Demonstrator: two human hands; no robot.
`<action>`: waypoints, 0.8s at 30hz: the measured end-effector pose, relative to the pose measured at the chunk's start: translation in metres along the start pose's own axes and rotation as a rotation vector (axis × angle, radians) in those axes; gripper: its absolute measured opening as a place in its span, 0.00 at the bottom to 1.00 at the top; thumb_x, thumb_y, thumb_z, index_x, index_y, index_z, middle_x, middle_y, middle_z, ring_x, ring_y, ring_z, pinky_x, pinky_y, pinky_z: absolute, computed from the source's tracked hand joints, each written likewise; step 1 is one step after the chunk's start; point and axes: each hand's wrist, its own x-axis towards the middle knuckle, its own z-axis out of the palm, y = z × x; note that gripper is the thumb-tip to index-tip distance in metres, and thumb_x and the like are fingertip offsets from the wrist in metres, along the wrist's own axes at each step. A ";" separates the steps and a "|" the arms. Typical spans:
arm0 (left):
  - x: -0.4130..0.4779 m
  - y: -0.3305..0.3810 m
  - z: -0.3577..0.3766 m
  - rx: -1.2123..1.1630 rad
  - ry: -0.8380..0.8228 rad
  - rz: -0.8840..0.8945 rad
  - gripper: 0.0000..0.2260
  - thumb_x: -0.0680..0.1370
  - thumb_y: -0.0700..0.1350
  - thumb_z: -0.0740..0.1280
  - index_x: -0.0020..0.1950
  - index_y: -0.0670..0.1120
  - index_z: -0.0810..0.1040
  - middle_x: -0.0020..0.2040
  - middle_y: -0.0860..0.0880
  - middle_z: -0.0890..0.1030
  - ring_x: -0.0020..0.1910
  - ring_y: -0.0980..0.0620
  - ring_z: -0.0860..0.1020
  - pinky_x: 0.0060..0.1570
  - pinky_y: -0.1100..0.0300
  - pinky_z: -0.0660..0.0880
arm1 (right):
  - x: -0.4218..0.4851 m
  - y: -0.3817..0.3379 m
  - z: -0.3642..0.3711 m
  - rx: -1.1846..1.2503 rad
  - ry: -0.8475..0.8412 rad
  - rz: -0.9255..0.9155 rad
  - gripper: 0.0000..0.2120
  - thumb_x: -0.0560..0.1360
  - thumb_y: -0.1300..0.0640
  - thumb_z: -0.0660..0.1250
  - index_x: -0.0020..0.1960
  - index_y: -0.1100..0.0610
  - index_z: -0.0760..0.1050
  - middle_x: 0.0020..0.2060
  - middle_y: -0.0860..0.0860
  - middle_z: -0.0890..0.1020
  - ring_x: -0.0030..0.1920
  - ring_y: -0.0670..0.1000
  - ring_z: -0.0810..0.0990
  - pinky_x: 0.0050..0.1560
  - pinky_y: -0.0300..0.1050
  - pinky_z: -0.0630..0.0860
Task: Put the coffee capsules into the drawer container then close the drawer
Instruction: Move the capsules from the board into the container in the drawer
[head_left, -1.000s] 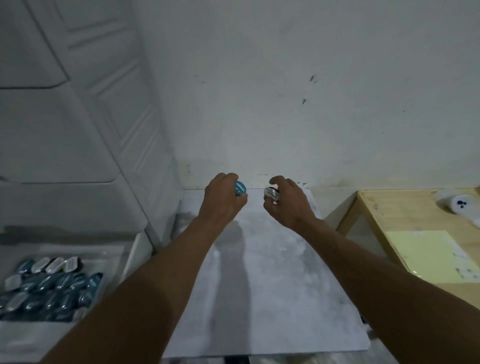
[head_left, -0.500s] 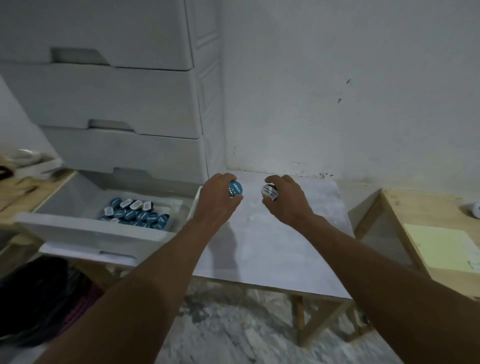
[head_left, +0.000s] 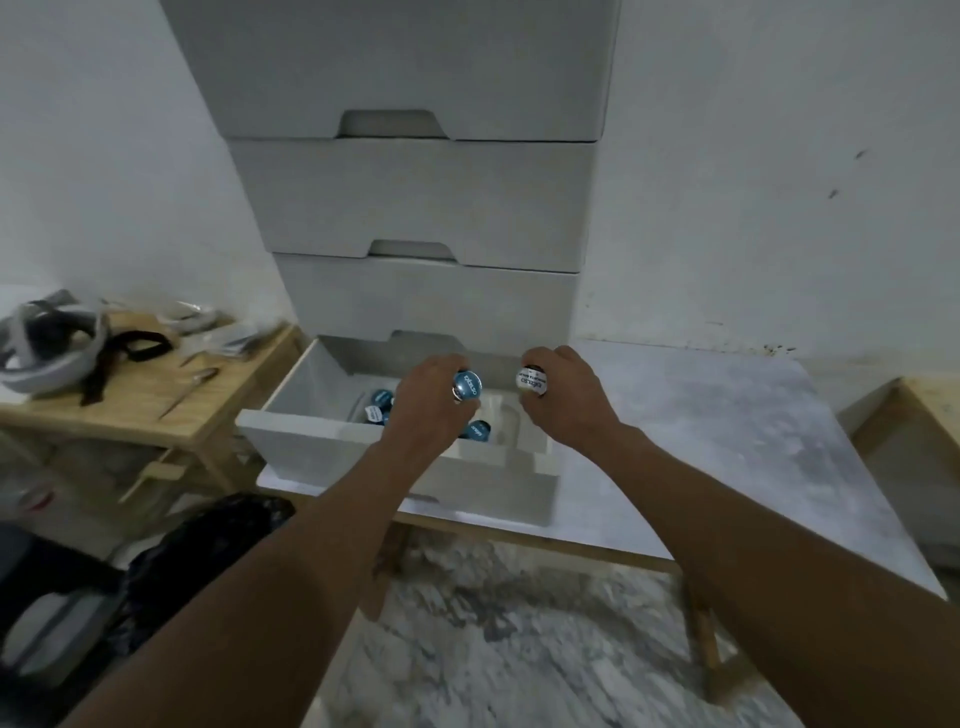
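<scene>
— Which way do the capsules face?

— I see both lids turned toward me. My left hand (head_left: 431, 400) pinches a blue capsule (head_left: 466, 385); my right hand (head_left: 566, 400) pinches a white-lidded capsule (head_left: 531, 383).

— Where are they?

— Held above the open drawer (head_left: 322, 441), arms stretched forward, palms down. More blue capsules (head_left: 378, 405) lie inside.

I see the open drawer (head_left: 332, 441) pulled out at the bottom of the drawer unit (head_left: 415, 208), which stands on the left end of the desk (head_left: 727, 426) against the wall. Capsules (head_left: 378, 406) lie inside the drawer. My left hand (head_left: 431, 410) holds one capsule (head_left: 466, 385) over it; my right hand (head_left: 566, 400) holds another capsule (head_left: 531, 382) just beside, above the drawer's right edge. A side table (head_left: 218, 415) stands left of the drawer.
</scene>
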 end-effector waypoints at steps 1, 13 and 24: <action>0.000 -0.011 -0.006 0.000 -0.004 -0.001 0.11 0.71 0.42 0.71 0.52 0.44 0.78 0.48 0.48 0.80 0.47 0.49 0.77 0.44 0.61 0.67 | 0.000 -0.010 0.009 0.003 -0.006 0.003 0.18 0.70 0.63 0.70 0.59 0.58 0.74 0.51 0.57 0.75 0.50 0.56 0.75 0.45 0.38 0.63; 0.048 -0.095 0.003 -0.012 -0.027 -0.058 0.15 0.70 0.43 0.72 0.55 0.46 0.78 0.51 0.47 0.80 0.46 0.49 0.78 0.46 0.56 0.75 | 0.057 -0.028 0.065 -0.024 -0.084 0.023 0.16 0.71 0.61 0.71 0.58 0.57 0.75 0.50 0.57 0.75 0.47 0.54 0.74 0.45 0.38 0.62; 0.100 -0.126 0.063 -0.029 -0.257 -0.100 0.16 0.71 0.40 0.73 0.57 0.41 0.77 0.52 0.44 0.79 0.50 0.46 0.78 0.50 0.57 0.74 | 0.105 0.024 0.130 -0.032 -0.292 0.091 0.15 0.71 0.58 0.70 0.57 0.57 0.73 0.51 0.53 0.78 0.48 0.52 0.75 0.46 0.41 0.69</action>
